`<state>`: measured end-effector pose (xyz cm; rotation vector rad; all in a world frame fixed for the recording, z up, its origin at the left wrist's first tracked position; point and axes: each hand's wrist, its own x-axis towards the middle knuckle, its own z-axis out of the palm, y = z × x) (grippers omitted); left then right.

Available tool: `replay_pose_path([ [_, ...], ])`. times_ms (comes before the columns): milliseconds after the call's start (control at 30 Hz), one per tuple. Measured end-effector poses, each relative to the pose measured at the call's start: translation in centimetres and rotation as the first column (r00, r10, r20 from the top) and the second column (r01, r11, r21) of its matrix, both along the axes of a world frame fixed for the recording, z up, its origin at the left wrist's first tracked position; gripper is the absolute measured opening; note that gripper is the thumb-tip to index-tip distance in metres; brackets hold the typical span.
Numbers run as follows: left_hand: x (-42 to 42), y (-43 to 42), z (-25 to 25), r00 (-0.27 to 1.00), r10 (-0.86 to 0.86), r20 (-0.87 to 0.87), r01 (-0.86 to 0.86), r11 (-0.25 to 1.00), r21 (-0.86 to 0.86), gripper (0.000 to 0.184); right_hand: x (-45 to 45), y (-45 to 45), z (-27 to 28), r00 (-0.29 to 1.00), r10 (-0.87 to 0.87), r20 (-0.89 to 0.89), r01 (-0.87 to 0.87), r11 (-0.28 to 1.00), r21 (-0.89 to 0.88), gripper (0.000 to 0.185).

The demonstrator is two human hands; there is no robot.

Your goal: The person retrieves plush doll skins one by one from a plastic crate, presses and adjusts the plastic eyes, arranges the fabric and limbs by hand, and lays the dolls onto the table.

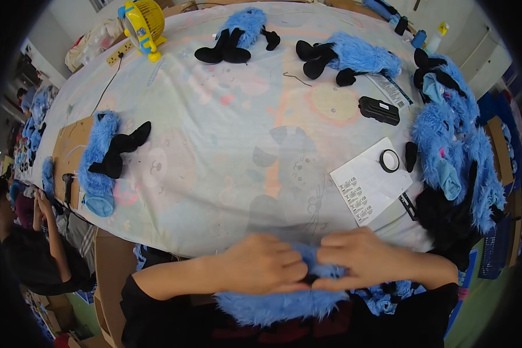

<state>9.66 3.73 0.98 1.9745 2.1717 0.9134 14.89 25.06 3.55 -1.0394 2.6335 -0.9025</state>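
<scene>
Against my body at the table's near edge is a blue furry plush toy [278, 307]. My left hand [265, 264] is closed on it from the left, fingers curled under the knuckles. From the right, my right hand [354, 258] grips the same toy, its thumb close to my left thumb. A small dark part of the toy shows between the two thumbs. The hands are slightly blurred, and they hide what the fingertips pinch.
Blue plush toys with black limbs lie at the left [101, 156], the back [243, 29] and the back right [359, 53]. A plush pile [446, 133] fills the right edge. A label sheet [359, 191], black tape roll [390, 161], black case [379, 111] and yellow fan [145, 26] stand around. Another person [40, 249] sits left.
</scene>
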Motion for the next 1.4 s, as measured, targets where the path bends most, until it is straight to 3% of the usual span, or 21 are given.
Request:
replay_pose_path([
  [233, 2.6, -1.8, 1.8, 0.977, -0.177, 0.118, 0.177, 0.984, 0.013, 0.021, 2.5, -1.6, 0.7, 0.978, 0.186, 0.092, -0.171, 0.973, -0.152, 0.025],
  [400, 3.3, -2.6, 2.0, 0.958, -0.232, 0.169, 0.234, 0.972, 0.009, 0.021, 2.6, -2.5, 0.5, 0.960, 0.279, 0.014, -0.268, 0.935, -0.231, 0.027],
  [533, 3.6, -2.8, 1.8, 0.923, -0.374, 0.092, 0.384, 0.911, -0.151, 0.004, 2.4, -2.9, 0.6, 0.952, 0.284, -0.114, -0.305, 0.912, -0.274, 0.014],
  [700, 2.8, -2.6, 1.9, 0.952, -0.238, 0.192, 0.231, 0.971, 0.057, 0.021, 1.2, -2.3, 1.4, 0.959, 0.246, -0.141, -0.273, 0.936, -0.220, 0.024],
  [767, 1.4, -2.4, 1.1, 0.962, -0.163, 0.220, 0.166, 0.986, 0.008, 0.022, 0.5, -1.2, 1.9, 0.972, 0.227, -0.055, -0.233, 0.963, -0.134, 0.026],
  [800, 0.0, -2.1, 0.0, 0.935, -0.183, 0.305, 0.173, 0.983, 0.061, 0.023, -0.4, -1.0, 1.9, 0.973, 0.226, -0.053, -0.232, 0.963, -0.134, 0.026],
  [867, -2.7, -0.7, -0.6, 0.880, -0.079, 0.468, -0.032, 0.974, 0.225, 0.032, -3.1, -0.4, 1.7, 0.972, 0.084, -0.219, -0.116, 0.983, -0.141, 0.023],
  [900, -2.7, -0.4, -1.0, 0.727, -0.033, 0.686, -0.165, 0.961, 0.222, 0.038, -4.5, 0.1, 1.8, 0.983, 0.045, -0.178, -0.070, 0.988, -0.136, 0.024],
  [933, -2.7, -0.2, -1.3, 0.518, -0.004, 0.855, -0.291, 0.939, 0.181, 0.045, -5.8, 0.7, 1.8, 0.991, 0.004, -0.136, -0.022, 0.991, -0.130, 0.025],
  [967, -3.0, -0.2, -1.4, 0.522, -0.007, 0.853, -0.283, 0.942, 0.181, 0.045, -7.2, 0.7, 1.3, 0.972, -0.046, -0.229, 0.002, 0.982, -0.186, 0.027],
  [1033, -3.9, -0.2, -1.4, 0.328, 0.172, 0.929, -0.094, 0.984, -0.149, 0.053, -9.5, 1.3, 0.9, 0.967, -0.073, -0.242, 0.043, 0.991, -0.124, 0.031],
  [1067, -3.9, 0.2, -1.3, 0.263, 0.226, 0.938, -0.232, 0.958, -0.166, 0.053, -9.7, 1.1, -0.1, 0.965, -0.079, -0.250, 0.049, 0.991, -0.125, 0.031],
  [1133, -4.0, 0.6, -1.7, 0.192, 0.269, 0.944, -0.364, 0.913, -0.186, 0.054, -9.9, 0.3, -2.7, 0.940, -0.334, -0.072, 0.272, 0.859, -0.435, 0.034],
  [1200, -4.8, 0.6, -2.7, 0.148, 0.038, 0.988, -0.665, 0.744, 0.071, 0.051, -9.7, -0.5, -4.2, 0.852, -0.493, 0.179, 0.478, 0.590, -0.651, 0.038],
  [1233, -5.2, 0.7, -3.0, 0.124, 0.014, 0.992, -0.722, 0.687, 0.080, 0.048, -9.0, -0.4, -4.0, 0.828, -0.363, 0.427, 0.554, 0.646, -0.526, 0.040],
  [1267, -5.7, 0.7, -3.3, 0.103, -0.011, 0.995, -0.775, 0.626, 0.087, 0.045, -8.4, -0.3, -3.6, 0.721, -0.235, 0.652, 0.584, 0.713, -0.389, 0.042],
  [1400, -7.6, -0.8, -3.6, 0.187, 0.047, 0.981, -0.823, 0.552, 0.131, 0.045, -7.1, 0.0, -5.8, 0.668, -0.076, 0.740, 0.593, 0.655, -0.469, 0.037],
])
